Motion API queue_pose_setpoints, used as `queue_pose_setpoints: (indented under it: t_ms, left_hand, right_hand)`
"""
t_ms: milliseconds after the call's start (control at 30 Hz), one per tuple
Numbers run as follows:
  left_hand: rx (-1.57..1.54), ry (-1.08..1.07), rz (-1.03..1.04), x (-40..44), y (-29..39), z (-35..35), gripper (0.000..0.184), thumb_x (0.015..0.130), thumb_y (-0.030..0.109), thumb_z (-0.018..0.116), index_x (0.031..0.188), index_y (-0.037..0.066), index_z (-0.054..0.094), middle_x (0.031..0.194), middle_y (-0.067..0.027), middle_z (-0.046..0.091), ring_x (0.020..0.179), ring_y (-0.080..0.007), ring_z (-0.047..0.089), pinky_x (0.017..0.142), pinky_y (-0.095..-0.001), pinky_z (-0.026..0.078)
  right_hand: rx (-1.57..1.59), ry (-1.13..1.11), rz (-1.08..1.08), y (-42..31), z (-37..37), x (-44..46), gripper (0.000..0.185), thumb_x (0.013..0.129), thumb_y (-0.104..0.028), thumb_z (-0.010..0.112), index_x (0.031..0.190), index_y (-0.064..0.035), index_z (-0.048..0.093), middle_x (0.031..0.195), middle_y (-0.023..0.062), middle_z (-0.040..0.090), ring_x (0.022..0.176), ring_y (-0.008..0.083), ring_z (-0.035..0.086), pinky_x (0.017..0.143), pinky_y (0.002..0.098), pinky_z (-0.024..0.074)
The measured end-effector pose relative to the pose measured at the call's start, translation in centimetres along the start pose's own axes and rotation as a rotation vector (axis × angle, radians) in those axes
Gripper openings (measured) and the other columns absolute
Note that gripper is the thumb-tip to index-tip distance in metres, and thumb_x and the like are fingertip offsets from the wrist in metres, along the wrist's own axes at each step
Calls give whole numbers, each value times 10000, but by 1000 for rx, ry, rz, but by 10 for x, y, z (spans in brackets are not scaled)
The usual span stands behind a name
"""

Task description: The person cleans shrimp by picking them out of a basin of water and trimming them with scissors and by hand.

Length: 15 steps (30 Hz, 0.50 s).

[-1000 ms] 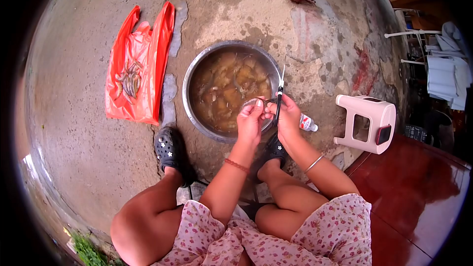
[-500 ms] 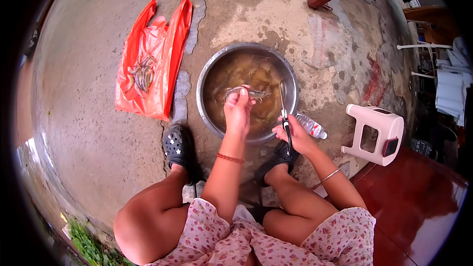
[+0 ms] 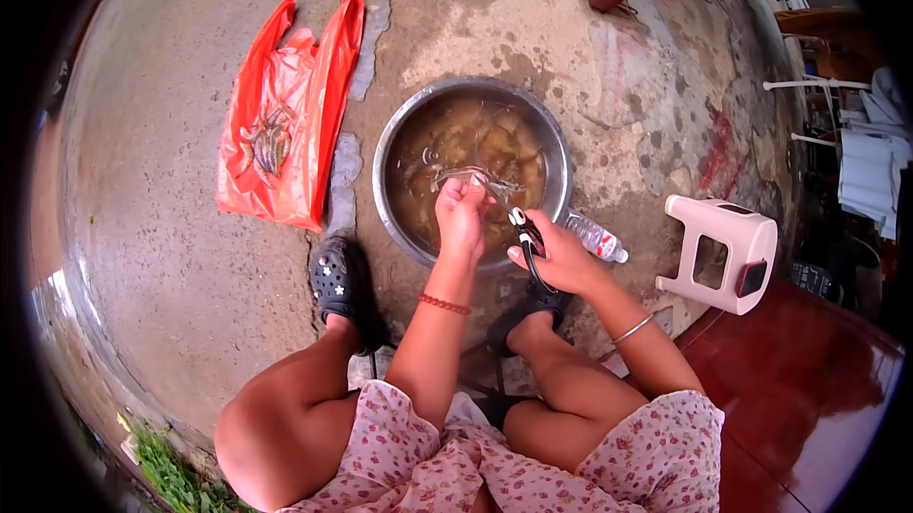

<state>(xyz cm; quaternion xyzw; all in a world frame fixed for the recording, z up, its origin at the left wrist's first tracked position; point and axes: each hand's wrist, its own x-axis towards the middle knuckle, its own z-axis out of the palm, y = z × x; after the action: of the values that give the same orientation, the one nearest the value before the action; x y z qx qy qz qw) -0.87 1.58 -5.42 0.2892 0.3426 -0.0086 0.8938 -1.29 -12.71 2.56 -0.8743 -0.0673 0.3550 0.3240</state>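
One blurred, probably light, slippery shrimp [image 3: 455, 173], best held mid-body, our left hand [image 3: 461, 212] pinches while our right hand [image 3: 559, 260] grips scissors [image 3: 518, 218].

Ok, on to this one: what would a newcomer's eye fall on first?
Probably the bright red plastic bag left of the metal basin, with a small pile of shrimp lying on it. Next, the murky water in the basin near the centre, with the left hand holding a single shrimp over it and the right hand gripping scissors.
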Motion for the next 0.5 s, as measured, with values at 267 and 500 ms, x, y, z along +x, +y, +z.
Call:
queue_pose_setpoints:
  t_ms: [267, 500]
  left_hand:
    - [4, 32, -32, -1, -7, 1, 115, 876, 69, 514, 769, 49, 475, 678, -46, 553, 582, -118, 509, 560, -232, 430]
    - [-9, 55, -60, 1, -7, 1, 84, 861, 39, 489, 777, 41, 478, 681, -57, 557, 578, -125, 510, 555, -233, 428]
  right_hand:
    - [-33, 137, -61, 10, 9, 1, 504, 745, -315, 688, 1103, -51, 453, 774, 131, 583, 693, 298, 589, 620, 384, 460]
    - [-80, 176, -76, 9, 11, -1, 488, 741, -327, 684, 1088, -63, 466, 735, 136, 587, 679, 331, 588, 599, 410, 453]
